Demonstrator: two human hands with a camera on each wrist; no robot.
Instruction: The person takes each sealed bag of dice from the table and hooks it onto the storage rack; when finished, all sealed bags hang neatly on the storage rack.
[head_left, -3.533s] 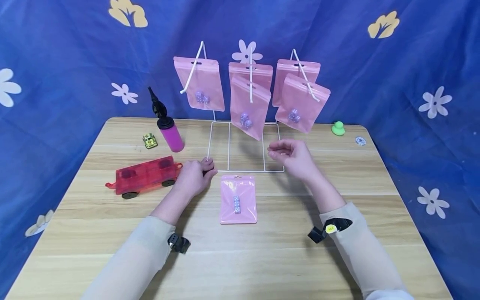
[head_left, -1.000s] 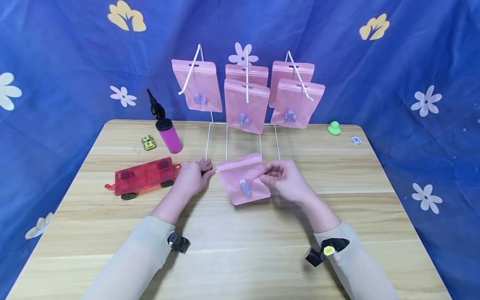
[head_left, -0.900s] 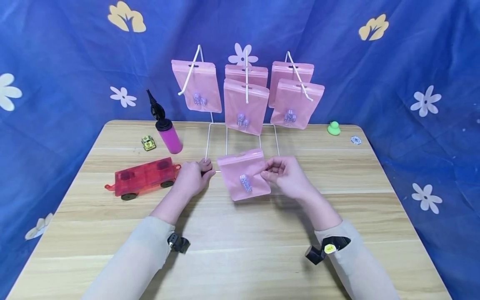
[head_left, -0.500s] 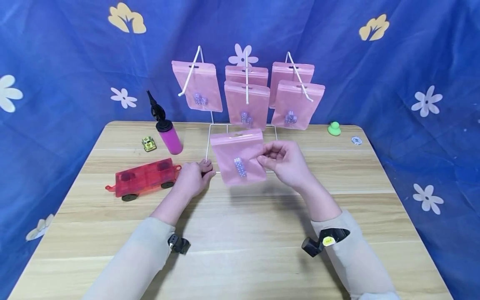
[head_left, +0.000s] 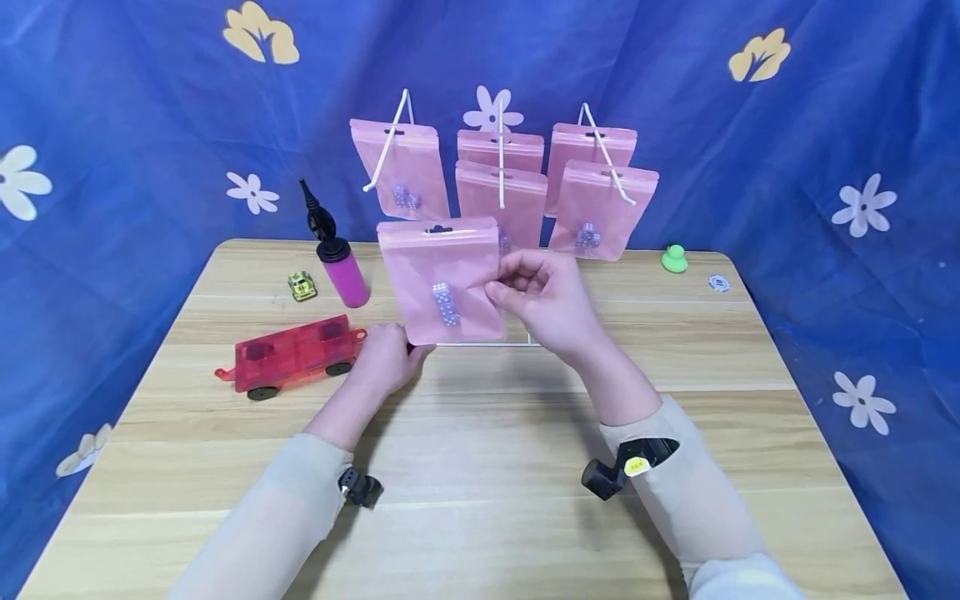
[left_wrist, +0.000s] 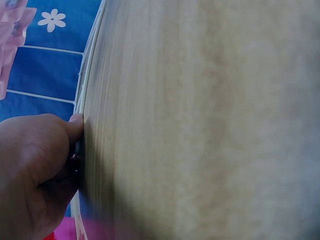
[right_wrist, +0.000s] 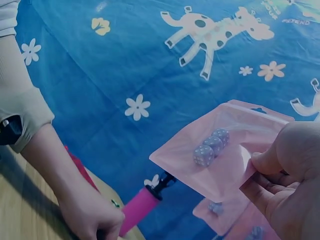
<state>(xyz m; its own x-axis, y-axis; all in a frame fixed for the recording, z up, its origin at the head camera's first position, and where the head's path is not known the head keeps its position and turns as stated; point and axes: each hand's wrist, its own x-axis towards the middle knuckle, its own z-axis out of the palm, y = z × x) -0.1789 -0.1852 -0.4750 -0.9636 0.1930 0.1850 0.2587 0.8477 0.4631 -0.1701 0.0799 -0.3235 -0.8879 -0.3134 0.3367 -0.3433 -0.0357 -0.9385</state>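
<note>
My right hand [head_left: 551, 304] pinches the right edge of a pink zip bag [head_left: 465, 258] between thumb and fingers. The bag hangs in the air, tilted slightly, in front of the white wire display rack [head_left: 501, 158]. Speckled lilac dice [right_wrist: 212, 145] lie in a row inside it, and its hanging slot is uncovered at the top. My left hand [head_left: 382, 358] grips the rack's base wire at the front left corner; in the left wrist view its thumb and fingers close on the wire. Several similar bags [head_left: 603, 196] hang from the rack's three hooks, one on the left hook.
Left of the rack stand a purple hand pump [head_left: 345, 275] with a black nozzle, a small yellow toy car [head_left: 302, 286] and a red translucent toy wagon [head_left: 292, 354]. To the right are a green toy duck [head_left: 675, 259] and a poker chip [head_left: 718, 283]. A blue cloth [head_left: 787, 167] hangs behind.
My right hand has taken the bag off the table and carried it up, then leftward toward the left hook. My left hand keeps its place on the rack.
</note>
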